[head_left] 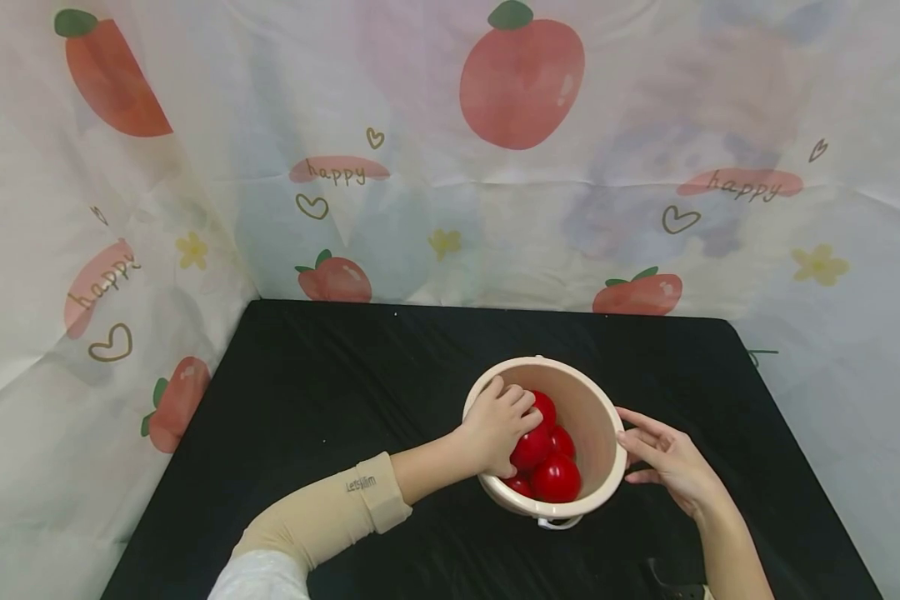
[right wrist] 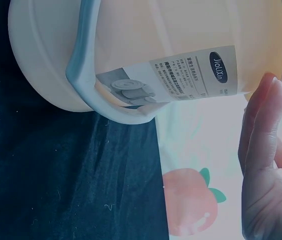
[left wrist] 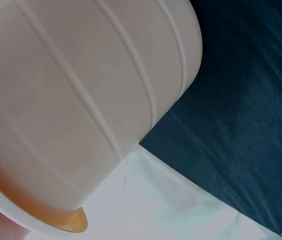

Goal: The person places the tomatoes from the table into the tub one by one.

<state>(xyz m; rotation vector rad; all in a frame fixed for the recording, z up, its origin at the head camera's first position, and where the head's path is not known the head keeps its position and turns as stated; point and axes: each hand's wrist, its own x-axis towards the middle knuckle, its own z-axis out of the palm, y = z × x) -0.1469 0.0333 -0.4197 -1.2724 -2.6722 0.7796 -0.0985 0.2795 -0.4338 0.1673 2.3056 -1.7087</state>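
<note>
A cream bucket (head_left: pixel 598 400) stands on the black table with several shiny red balls (head_left: pixel 557 478) inside. My left hand (head_left: pixel 495 429) reaches over its left rim, and its fingers curl around a red ball near the top of the pile. In the left wrist view only the ribbed outer wall (left wrist: pixel 81 85) and a bit of the hand at the lower left show. At the bucket's right side, my right hand (head_left: pixel 671 467) touches the rim with nearly straight fingers (right wrist: pixel 263 125). The right wrist view shows a printed label (right wrist: pixel 196 75) and the bucket's handle (right wrist: pixel 86 70).
A black cloth (head_left: pixel 360 375) covers the table. Behind and to the left hangs a pale curtain (head_left: pixel 420 108) printed with fruit, hearts and the word "happy". A dark strap (head_left: pixel 675 590) shows by the right forearm.
</note>
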